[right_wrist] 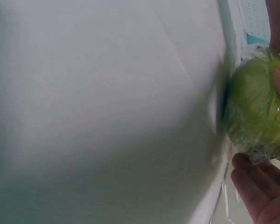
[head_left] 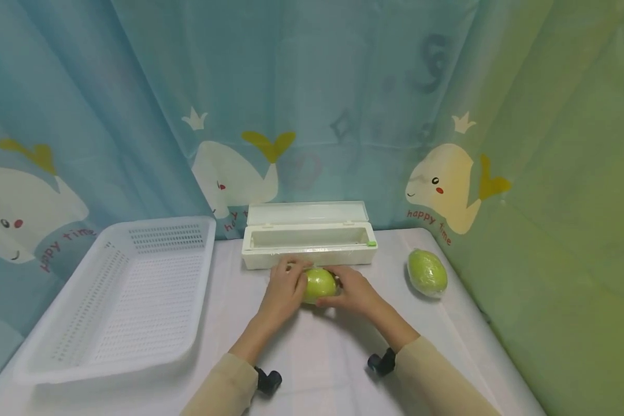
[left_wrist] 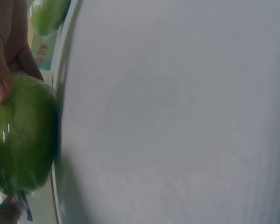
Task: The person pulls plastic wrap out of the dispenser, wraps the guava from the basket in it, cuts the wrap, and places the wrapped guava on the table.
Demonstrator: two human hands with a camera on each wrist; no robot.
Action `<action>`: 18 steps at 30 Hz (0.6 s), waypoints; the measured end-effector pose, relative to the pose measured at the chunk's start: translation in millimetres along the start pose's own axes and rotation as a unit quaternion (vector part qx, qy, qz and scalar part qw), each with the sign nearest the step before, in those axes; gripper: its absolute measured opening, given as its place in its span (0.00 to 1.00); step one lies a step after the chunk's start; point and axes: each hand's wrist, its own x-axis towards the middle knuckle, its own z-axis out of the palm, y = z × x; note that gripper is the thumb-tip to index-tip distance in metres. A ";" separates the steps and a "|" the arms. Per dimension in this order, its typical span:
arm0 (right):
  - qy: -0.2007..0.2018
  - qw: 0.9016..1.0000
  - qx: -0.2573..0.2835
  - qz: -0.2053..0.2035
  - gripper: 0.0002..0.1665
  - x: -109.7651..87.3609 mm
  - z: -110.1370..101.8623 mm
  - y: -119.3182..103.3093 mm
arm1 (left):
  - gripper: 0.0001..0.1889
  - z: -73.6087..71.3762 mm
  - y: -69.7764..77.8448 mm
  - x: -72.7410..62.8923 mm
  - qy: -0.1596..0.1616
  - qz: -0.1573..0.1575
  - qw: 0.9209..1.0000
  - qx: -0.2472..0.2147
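Note:
A green fruit wrapped in clear film is held low over the table by both hands. The left hand holds its left side, fingers over the top. On the right, the right hand grips with thumb in front and fingers behind. Crinkled film covers the fruit in the left wrist view. Gathered film shows at one end of the fruit in the right wrist view, beside the right fingertips. Just behind stands a white film dispenser box, its lid raised.
A white perforated basket sits at the left. Another film-wrapped green fruit lies at the right. A green slider is on the box's right end. Curtains hang behind and to the right of the table.

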 end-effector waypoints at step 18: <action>0.023 1.000 0.002 -0.003 0.51 3.5 -2.6 -0.1 | 0.25 -8.4 8.9 11.2 -0.093 -0.010 0.994 0.057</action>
